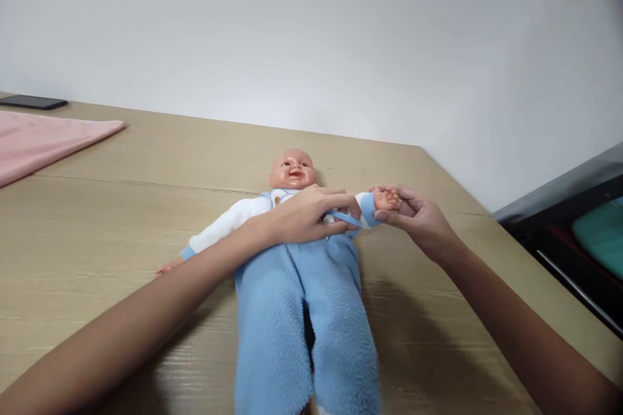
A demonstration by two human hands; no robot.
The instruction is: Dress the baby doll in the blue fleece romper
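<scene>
A baby doll [306, 311] in blue fleece overalls and a white top with blue cuffs lies on its back, its head [293, 169] toward the wall. My left hand [316, 214] reaches across its chest, fingers closed on the clothing near the arm on the right. A narrow blue strip [345, 218] shows between those fingers; whether it is a strap or trim I cannot tell. My right hand [421, 217] pinches the doll's small hand [387, 199] just past the blue cuff [368, 209]. The doll's other arm [224, 225] stretches out to the left, partly behind my left forearm.
The doll lies on a light wooden table [146, 220] set against a pale wall [243, 39]. A pink cloth [48, 142] is at the far left, with a dark flat phone-like object [34, 102] behind it. Beyond the table's right edge stands a black item [574, 259] with a teal area.
</scene>
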